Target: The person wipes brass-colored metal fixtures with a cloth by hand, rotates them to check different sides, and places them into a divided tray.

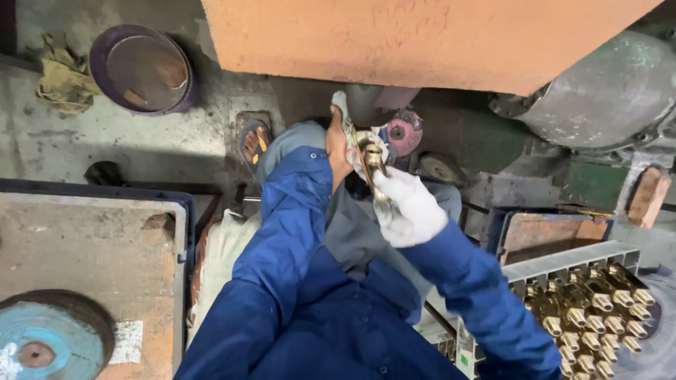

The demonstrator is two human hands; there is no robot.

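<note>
A: As the head camera looks down past 2 blue sleeves, where does the brass fitting (373, 160) sit against the fingers?

B: It lies between both hands. The left hand (338, 144), bare, has its fingers curled closed around the fitting's upper end, with a pale rag (343, 112) pressed under them. The right hand (410, 206), in a white cloth glove, is closed around the lower end, so the metal runs from just above its fingertips up to the left palm.

A: Shape and surface?

B: Elongated, shiny yellow metal with a rounded body, partly hidden by the glove. The glove looks soft and woven, a little grey at the fingers.

A: What lies around the fingers?

B: Just beyond them, a pink grinding wheel (404, 132), round and gritty-looking. Well right of and below the gloved fingers, a grey plastic crate (563, 260) holds rows of similar brass parts (598, 317) with pale threaded ends. Well left of the bare fingers, a rusty metal table (91, 260) carries a blue disc (42, 345). Farther up left, a round purple-rimmed pan (144, 69) rests on concrete beside a crumpled yellow cloth (63, 77). An orange slab (422, 35) fills the top.
</note>
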